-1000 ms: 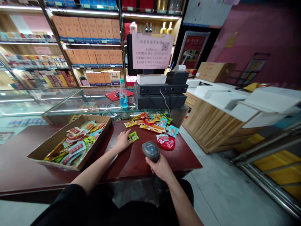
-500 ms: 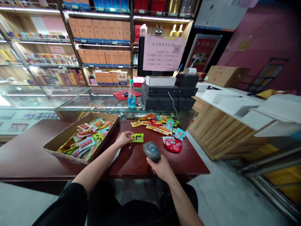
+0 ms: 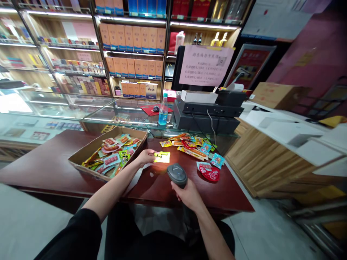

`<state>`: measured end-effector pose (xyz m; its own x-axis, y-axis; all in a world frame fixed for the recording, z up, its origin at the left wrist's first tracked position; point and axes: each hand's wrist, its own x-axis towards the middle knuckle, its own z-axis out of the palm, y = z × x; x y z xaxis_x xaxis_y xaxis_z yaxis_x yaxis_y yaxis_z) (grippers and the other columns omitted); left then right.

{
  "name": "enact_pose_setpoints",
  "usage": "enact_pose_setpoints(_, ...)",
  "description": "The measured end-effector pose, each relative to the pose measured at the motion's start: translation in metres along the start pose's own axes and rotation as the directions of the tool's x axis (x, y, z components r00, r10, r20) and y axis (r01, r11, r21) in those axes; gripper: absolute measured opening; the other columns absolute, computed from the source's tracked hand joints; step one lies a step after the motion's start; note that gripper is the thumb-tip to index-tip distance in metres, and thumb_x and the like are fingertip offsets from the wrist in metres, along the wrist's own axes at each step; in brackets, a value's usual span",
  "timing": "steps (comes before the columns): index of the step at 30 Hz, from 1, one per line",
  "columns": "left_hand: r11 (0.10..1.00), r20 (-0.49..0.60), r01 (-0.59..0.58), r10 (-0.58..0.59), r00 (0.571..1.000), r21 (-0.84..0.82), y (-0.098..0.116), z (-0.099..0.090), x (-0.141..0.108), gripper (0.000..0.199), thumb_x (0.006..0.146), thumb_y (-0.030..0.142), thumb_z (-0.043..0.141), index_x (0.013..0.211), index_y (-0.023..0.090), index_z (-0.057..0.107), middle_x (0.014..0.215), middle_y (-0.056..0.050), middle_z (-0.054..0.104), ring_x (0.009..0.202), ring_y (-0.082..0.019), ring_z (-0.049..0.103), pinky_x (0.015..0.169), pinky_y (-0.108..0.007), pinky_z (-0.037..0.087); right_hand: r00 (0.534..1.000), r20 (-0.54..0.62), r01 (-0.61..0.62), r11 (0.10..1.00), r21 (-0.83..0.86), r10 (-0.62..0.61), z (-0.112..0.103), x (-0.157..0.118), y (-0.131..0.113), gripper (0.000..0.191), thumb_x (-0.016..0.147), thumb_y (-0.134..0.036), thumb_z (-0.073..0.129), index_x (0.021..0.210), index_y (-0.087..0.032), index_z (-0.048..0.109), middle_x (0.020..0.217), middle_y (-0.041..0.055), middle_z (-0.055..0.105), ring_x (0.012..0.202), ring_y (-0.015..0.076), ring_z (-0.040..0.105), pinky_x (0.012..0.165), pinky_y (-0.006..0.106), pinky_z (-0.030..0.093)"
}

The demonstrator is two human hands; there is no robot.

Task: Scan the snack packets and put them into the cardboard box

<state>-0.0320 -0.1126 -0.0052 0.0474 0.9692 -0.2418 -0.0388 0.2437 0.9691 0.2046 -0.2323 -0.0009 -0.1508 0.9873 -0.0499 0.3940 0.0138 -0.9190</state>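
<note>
My left hand point(image 3: 146, 157) pinches the left end of a small yellow-green packet point(image 3: 162, 156) over the brown table point(image 3: 157, 184). Bright light falls on the packet. In my right hand point(image 3: 188, 195) is a dark grey handheld scanner point(image 3: 177, 174), its head pointed toward the packet. Left of my left hand, a cardboard tray point(image 3: 73, 160) holds several packaged sausages and snacks. Several more packets point(image 3: 193, 146) lie piled at the table's back right, with a red packet point(image 3: 210, 172) and a blue packet point(image 3: 217, 160) nearer its right edge.
Behind the table, a glass counter point(image 3: 103, 115) bears a blue bottle point(image 3: 163, 112), a monitor with a pink sign point(image 3: 206, 66) and a black cash drawer point(image 3: 206, 117). White boxes point(image 3: 287, 131) and a carton point(image 3: 276, 94) stand at right. Stocked shelves point(image 3: 132, 50) rise behind.
The packet is now brightly lit, and a reddish glow shows on the table beside it. The scanner's blue light no longer shows. The view has shifted, moving the scene rightward.
</note>
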Motion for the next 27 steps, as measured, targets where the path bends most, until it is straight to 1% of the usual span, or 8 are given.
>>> enact_pose_setpoints(7, 1.000, -0.002, 0.003, -0.003, 1.000, 0.007, -0.001, -0.002, -0.002, 0.044, 0.049, 0.020, 0.094, 0.086, 0.012, 0.070, 0.070, -0.003, 0.071, 0.061, -0.013, 0.065, 0.058, -0.025, 0.054, 1.000, -0.004, 0.000, 1.000, 0.001, 0.000, 0.004, 0.002, 0.005, 0.029, 0.080, -0.044, 0.066, 0.086, -0.015, 0.062, 0.054, 0.0015, 0.063, 0.040, 0.0148, 0.056, 0.038, 0.023, 0.042)
enact_pose_setpoints(11, 1.000, -0.010, -0.024, 0.024, 1.000, -0.017, 0.011, -0.009, -0.010, 0.045, 0.049, 0.021, 0.095, 0.084, 0.012, 0.068, 0.069, -0.002, 0.070, 0.058, -0.011, 0.064, 0.054, -0.022, 0.053, 1.000, 0.000, 0.011, 1.000, 0.009, -0.011, 0.007, 0.007, 0.004, 0.031, 0.079, -0.045, 0.067, 0.085, -0.016, 0.060, 0.057, 0.0018, 0.064, 0.039, 0.0144, 0.056, 0.038, 0.023, 0.043)
enact_pose_setpoints(13, 0.997, -0.041, -0.065, 0.064, 0.997, -0.036, 0.027, -0.024, -0.016, 0.047, 0.049, 0.023, 0.095, 0.086, 0.013, 0.067, 0.070, -0.002, 0.070, 0.058, -0.011, 0.064, 0.054, -0.022, 0.054, 1.000, 0.015, 0.000, 1.000, 0.019, 0.000, 0.011, 0.010, 0.001, 0.031, 0.079, -0.045, 0.067, 0.084, -0.016, 0.060, 0.056, 0.0014, 0.063, 0.039, 0.0139, 0.055, 0.039, 0.023, 0.043)
enact_pose_setpoints(16, 0.984, -0.187, -0.174, 0.166, 0.968, -0.030, 0.060, -0.064, -0.030, 0.049, 0.049, 0.026, 0.095, 0.087, 0.013, 0.066, 0.067, 0.000, 0.069, 0.058, -0.012, 0.065, 0.057, -0.023, 0.055, 0.999, 0.037, -0.009, 0.999, 0.033, 0.008, 0.019, 0.016, -0.002, 0.030, 0.079, -0.045, 0.068, 0.082, -0.016, 0.060, 0.052, -0.0002, 0.061, 0.039, 0.0134, 0.054, 0.040, 0.023, 0.042)
enact_pose_setpoints(19, 0.946, -0.380, -0.323, 0.301, 0.874, 0.006, 0.089, -0.108, -0.048, 0.051, 0.053, 0.031, 0.094, 0.091, 0.013, 0.065, 0.071, -0.001, 0.070, 0.063, -0.012, 0.067, 0.063, -0.024, 0.057, 0.998, 0.056, -0.004, 1.000, 0.013, 0.004, 0.027, 0.020, -0.006, 0.029, 0.078, -0.045, 0.068, 0.078, -0.017, 0.060, 0.050, -0.0008, 0.060, 0.039, 0.0138, 0.055, 0.040, 0.023, 0.043)
enact_pose_setpoints(21, 0.931, -0.427, -0.365, 0.342, 0.837, 0.030, 0.097, -0.128, -0.059, 0.054, 0.055, 0.035, 0.093, 0.095, 0.012, 0.065, 0.077, -0.004, 0.072, 0.068, -0.014, 0.070, 0.067, -0.026, 0.058, 0.997, 0.075, -0.001, 1.000, -0.006, 0.002, 0.031, 0.021, -0.009, 0.029, 0.077, -0.045, 0.068, 0.077, -0.017, 0.060, 0.050, -0.0005, 0.060, 0.040, 0.0142, 0.056, 0.041, 0.023, 0.044)
enact_pose_setpoints(24, 0.951, -0.412, -0.304, 0.302, 0.860, 0.061, 0.094, -0.135, -0.068, 0.058, 0.055, 0.040, 0.092, 0.098, 0.011, 0.065, 0.081, -0.007, 0.073, 0.070, -0.016, 0.071, 0.067, -0.027, 0.058, 0.996, 0.091, -0.011, 1.000, -0.018, 0.012, 0.032, 0.020, -0.013, 0.028, 0.077, -0.045, 0.068, 0.078, -0.018, 0.060, 0.050, -0.0006, 0.060, 0.040, 0.0147, 0.057, 0.042, 0.023, 0.045)
enact_pose_setpoints(27, 0.967, -0.379, -0.243, 0.253, 0.890, 0.073, 0.082, -0.120, -0.066, 0.061, 0.053, 0.042, 0.093, 0.098, 0.012, 0.065, 0.081, -0.007, 0.074, 0.069, -0.017, 0.071, 0.065, -0.027, 0.057, 0.996, 0.092, -0.012, 1.000, -0.006, 0.013, 0.030, 0.019, -0.014, 0.028, 0.077, -0.044, 0.068, 0.080, -0.018, 0.060, 0.052, -0.0003, 0.062, 0.041, 0.0145, 0.058, 0.042, 0.023, 0.045)
